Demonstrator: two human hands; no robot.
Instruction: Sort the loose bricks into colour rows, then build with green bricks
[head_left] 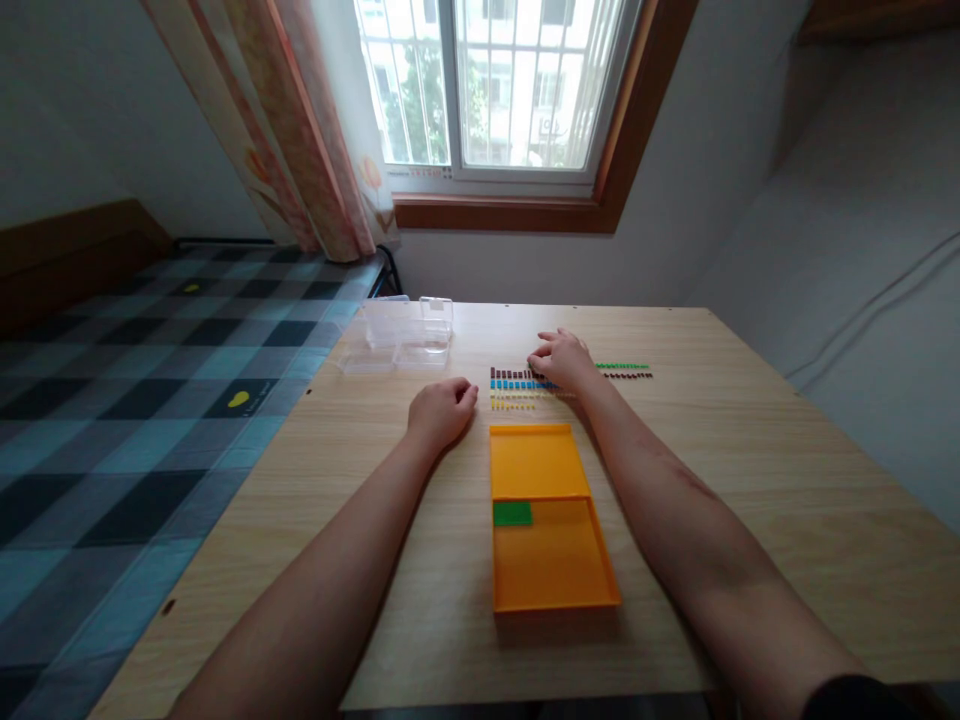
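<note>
Rows of small coloured pieces lie on the wooden table: dark brown pieces point(507, 373), blue pieces point(517, 385), yellow pieces point(506, 405) and green pieces point(622, 366). Over the dark row is my right hand point(559, 358), its thumb and fingertips bent together at the pieces; anything pinched there is too small to make out. My left hand point(442, 412) rests on the table left of the rows, its fingers curled in, and what they may hold is hidden. Nearer to me lies an open orange case point(555, 565) with a green block point(512, 514) in its upper left corner.
Clear plastic boxes point(409, 335) stand at the table's far left. A bed with a checked cover point(247, 330) adjoins the table on the left. The window point(517, 90) and a curtain point(300, 130) are beyond the far edge.
</note>
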